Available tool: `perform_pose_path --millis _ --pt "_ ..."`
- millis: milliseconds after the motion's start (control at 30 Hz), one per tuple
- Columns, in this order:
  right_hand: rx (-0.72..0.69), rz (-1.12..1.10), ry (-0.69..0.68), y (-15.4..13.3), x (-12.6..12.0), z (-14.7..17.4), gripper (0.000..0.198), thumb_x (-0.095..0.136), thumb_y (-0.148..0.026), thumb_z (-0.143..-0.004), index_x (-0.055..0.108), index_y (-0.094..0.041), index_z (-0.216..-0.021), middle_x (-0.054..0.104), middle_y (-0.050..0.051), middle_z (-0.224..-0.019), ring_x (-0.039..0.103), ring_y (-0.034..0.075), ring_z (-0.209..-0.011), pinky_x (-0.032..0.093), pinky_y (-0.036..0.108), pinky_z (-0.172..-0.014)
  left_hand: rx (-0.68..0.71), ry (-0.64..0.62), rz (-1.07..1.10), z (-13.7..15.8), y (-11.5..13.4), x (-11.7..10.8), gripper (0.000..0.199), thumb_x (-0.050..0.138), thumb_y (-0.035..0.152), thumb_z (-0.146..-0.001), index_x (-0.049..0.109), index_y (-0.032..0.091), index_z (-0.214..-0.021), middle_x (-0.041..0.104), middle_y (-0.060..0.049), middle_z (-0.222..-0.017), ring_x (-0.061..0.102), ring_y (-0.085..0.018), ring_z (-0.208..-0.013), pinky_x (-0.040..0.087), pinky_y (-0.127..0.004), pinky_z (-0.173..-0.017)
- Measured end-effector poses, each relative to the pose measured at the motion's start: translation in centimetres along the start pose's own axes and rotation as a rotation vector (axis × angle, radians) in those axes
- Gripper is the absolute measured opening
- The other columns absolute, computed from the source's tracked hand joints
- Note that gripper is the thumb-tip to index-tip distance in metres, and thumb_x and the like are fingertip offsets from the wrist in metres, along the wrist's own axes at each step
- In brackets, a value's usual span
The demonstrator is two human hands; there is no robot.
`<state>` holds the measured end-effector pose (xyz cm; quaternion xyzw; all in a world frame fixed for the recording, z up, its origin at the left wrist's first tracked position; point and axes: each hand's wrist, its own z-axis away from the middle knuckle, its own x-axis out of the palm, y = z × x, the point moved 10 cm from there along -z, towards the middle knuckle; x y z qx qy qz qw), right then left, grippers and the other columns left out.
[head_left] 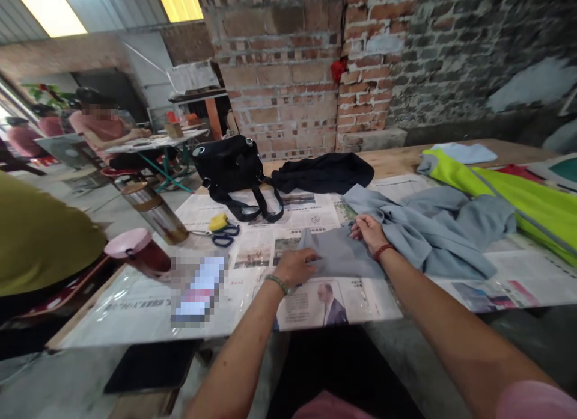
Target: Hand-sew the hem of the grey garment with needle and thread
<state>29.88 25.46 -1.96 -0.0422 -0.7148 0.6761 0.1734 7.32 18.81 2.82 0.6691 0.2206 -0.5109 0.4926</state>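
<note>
A crumpled grey garment [433, 232] lies on the newspaper-covered table in front of me, with one flat part spread towards the left. My left hand [295, 267], a green bead bracelet on its wrist, is closed at the left edge of that flat part, thumb and fingers pinching the cloth. My right hand [368, 231], with a red bracelet, rests on the garment's middle. Its fingers are curled together on the fabric near a fold; whether anything small is between them I cannot make out.
Left of the garment lie dark-handled scissors [224, 234], a yellow object [218, 221], a blurred phone [201, 290], a lidded cup [139, 250] and a steel flask [155, 211]. Behind are a black bag [229, 166] and black cloth [322, 172]. A yellow vest [509, 190] lies right. People sit leftward.
</note>
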Motion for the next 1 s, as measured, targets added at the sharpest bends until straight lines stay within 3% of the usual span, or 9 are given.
perform_pose_path --millis 133,267,333,467,567,667,833,1000 --pt "0.005 -0.041 -0.03 0.4 0.2 -1.0 0.031 0.06 -0.044 -0.063 0.049 -0.018 -0.077 0.057 -0.005 -0.051 0.055 0.011 -0.038 0.039 0.02 -0.036 -0.043 -0.031 0.267 0.4 -2.2 1.0 0.014 0.057 0.024 -0.071 0.069 0.018 -0.076 0.065 0.0 -0.068 0.058 -0.016 -0.067 0.041 -0.022 -0.058" --pt "-0.008 -0.106 -0.085 0.4 0.5 -0.9 0.033 0.063 -0.043 -0.062 0.05 -0.018 -0.079 0.058 -0.005 -0.052 0.055 0.01 -0.039 0.041 0.02 -0.038 0.079 0.166 0.511 1.0 -1.7 -0.4 0.011 0.058 0.022 -0.071 0.067 0.016 -0.073 0.065 -0.003 -0.083 0.058 -0.016 -0.079 0.044 -0.024 -0.073" --pt "-0.043 -0.147 -0.118 0.0 0.8 -0.5 0.031 0.064 -0.041 -0.063 0.051 -0.018 -0.08 0.058 -0.005 -0.053 0.054 0.009 -0.039 0.041 0.02 -0.039 0.099 0.185 0.558 1.1 -1.3 -0.5 0.008 0.059 0.02 -0.07 0.066 0.016 -0.07 0.065 -0.004 -0.085 0.058 -0.015 -0.081 0.044 -0.025 -0.076" --pt "-0.128 -0.198 -0.148 -2.1 1.5 1.3 0.026 0.062 -0.038 -0.069 0.052 -0.019 -0.083 0.058 -0.005 -0.055 0.054 0.009 -0.041 0.041 0.021 -0.04 -0.048 0.046 0.629 0.7 -2.0 1.0 0.013 0.06 0.027 -0.071 0.065 0.015 -0.07 0.059 0.001 -0.061 0.051 -0.011 -0.059 0.04 -0.021 -0.055" --pt "-0.138 -0.263 -0.189 -4.1 2.7 3.5 0.022 0.061 -0.037 -0.072 0.051 -0.022 -0.085 0.059 -0.005 -0.06 0.054 0.009 -0.044 0.043 0.022 -0.042 -0.104 -0.055 0.713 0.8 -2.4 2.0 0.018 0.063 0.031 -0.067 0.066 0.014 -0.068 0.055 0.002 -0.056 0.046 -0.009 -0.053 0.035 -0.019 -0.047" --pt "-0.028 -0.351 -0.236 -4.2 4.2 5.7 0.02 0.06 -0.038 -0.073 0.051 -0.025 -0.085 0.056 -0.006 -0.06 0.053 0.008 -0.045 0.045 0.022 -0.044 -0.085 -0.101 0.718 1.0 -2.1 2.2 0.018 0.065 0.032 -0.066 0.067 0.014 -0.068 0.058 0.001 -0.058 0.047 -0.009 -0.054 0.035 -0.019 -0.048" --pt "0.181 -0.366 -0.178 -0.1 4.5 7.0 0.024 0.064 -0.038 -0.068 0.052 -0.023 -0.082 0.054 -0.005 -0.056 0.051 0.008 -0.042 0.043 0.021 -0.041 -0.011 -0.091 0.628 1.5 -1.4 1.6 0.019 0.061 0.033 -0.07 0.067 0.014 -0.072 0.062 0.0 -0.062 0.053 -0.012 -0.06 0.041 -0.021 -0.055" --pt "0.195 -0.312 -0.139 1.8 4.2 6.2 0.028 0.067 -0.039 -0.064 0.052 -0.021 -0.08 0.054 -0.005 -0.053 0.052 0.009 -0.04 0.041 0.02 -0.038 0.114 0.023 0.33 2.6 0.3 0.4 0.019 0.062 0.031 -0.071 0.068 0.017 -0.082 0.066 -0.003 -0.079 0.059 -0.016 -0.075 0.045 -0.023 -0.068"
